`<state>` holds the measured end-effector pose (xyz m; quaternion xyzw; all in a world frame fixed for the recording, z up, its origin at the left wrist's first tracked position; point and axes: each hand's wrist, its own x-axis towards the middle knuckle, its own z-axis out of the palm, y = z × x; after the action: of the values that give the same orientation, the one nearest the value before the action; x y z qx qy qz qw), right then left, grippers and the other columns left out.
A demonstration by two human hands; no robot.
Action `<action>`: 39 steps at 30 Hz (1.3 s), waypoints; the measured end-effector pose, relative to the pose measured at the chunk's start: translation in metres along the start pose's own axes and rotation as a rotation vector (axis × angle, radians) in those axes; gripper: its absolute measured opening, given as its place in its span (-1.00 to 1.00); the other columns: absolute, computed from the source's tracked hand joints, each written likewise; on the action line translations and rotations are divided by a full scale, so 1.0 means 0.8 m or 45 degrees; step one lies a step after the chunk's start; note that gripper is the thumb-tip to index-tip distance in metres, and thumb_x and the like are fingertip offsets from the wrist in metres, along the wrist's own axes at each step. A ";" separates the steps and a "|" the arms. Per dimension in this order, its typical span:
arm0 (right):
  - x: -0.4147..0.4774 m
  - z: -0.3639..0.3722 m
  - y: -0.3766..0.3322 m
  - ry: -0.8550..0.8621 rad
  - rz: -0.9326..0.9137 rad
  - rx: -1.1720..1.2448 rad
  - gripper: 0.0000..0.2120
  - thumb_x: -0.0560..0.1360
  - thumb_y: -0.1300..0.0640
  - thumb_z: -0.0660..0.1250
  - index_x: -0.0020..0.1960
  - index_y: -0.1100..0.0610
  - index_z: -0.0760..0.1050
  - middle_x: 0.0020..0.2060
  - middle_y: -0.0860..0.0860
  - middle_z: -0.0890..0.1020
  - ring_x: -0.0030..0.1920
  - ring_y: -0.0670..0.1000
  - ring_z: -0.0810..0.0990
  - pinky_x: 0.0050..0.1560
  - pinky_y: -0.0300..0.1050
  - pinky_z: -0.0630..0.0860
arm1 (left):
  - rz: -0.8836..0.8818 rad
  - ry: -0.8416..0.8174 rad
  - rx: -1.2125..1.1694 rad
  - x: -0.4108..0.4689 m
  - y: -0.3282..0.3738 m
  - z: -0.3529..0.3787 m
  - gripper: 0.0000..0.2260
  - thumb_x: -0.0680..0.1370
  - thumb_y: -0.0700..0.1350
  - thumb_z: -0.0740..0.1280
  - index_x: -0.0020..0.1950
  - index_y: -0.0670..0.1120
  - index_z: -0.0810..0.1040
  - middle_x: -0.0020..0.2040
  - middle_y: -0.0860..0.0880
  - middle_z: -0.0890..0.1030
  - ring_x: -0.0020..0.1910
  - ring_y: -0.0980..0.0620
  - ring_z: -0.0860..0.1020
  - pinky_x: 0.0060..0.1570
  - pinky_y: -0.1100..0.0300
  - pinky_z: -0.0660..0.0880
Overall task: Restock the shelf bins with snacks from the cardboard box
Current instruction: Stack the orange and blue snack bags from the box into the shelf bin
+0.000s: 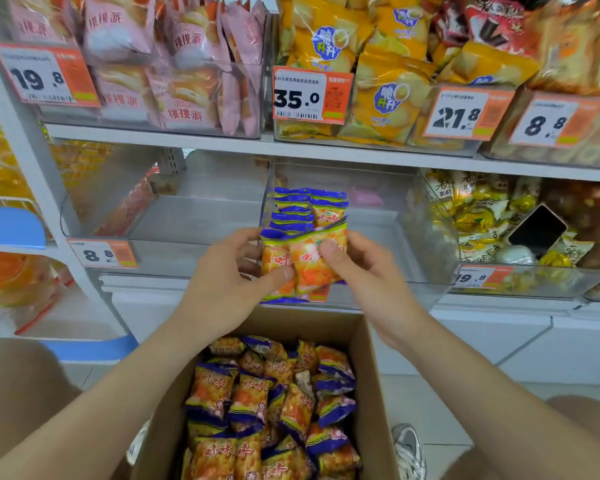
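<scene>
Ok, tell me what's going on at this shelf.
A person is restocking. The left hand and the right hand together grip a bunch of orange-and-blue snack packets, held at the front of a clear shelf bin. A few matching packets already sit in that bin. The cardboard box below is open at the top and holds many more of them.

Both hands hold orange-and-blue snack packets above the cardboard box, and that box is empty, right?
Not empty: the head view shows the cardboard box full of packets. The left hand and right hand do hold orange-and-blue snack packets above it.
</scene>
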<state>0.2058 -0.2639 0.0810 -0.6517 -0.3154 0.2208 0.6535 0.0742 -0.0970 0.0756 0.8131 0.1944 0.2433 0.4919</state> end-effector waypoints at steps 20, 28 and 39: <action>0.204 -0.074 0.094 0.240 0.326 -1.021 -0.86 0.43 0.16 0.52 -0.05 0.17 0.65 -0.21 0.12 0.72 -0.19 0.09 0.70 -0.27 -0.14 0.57 | 0.081 0.057 0.530 0.117 -0.005 0.005 -0.66 0.47 0.02 0.57 0.13 0.02 0.50 -0.13 0.21 0.56 -0.12 0.23 0.55 -0.24 0.40 0.36; 0.221 -0.068 0.108 0.335 0.217 -1.012 -0.58 0.41 0.18 0.62 0.08 0.12 0.43 -0.09 0.13 0.67 -0.03 0.17 0.66 -0.02 0.06 0.62 | 0.099 0.036 0.573 0.120 -0.004 0.004 -0.65 0.48 0.06 0.57 0.13 0.03 0.50 -0.15 0.25 0.52 -0.15 0.23 0.52 -0.21 0.46 0.33; 0.201 -0.080 0.078 0.177 -0.176 -1.187 -0.85 0.63 0.14 0.36 0.13 0.06 0.68 -0.09 -0.08 0.62 0.13 0.08 0.54 0.06 -0.09 0.45 | 0.222 0.062 0.490 0.109 0.007 0.006 -0.63 0.47 0.06 0.58 0.20 0.05 0.58 -0.06 0.19 0.63 -0.10 0.28 0.59 -0.13 0.51 0.42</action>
<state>0.3713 -0.1937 0.0424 -0.8661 -0.3790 -0.0325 0.3242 0.1479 -0.0544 0.0966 0.8997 0.1778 0.2628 0.2996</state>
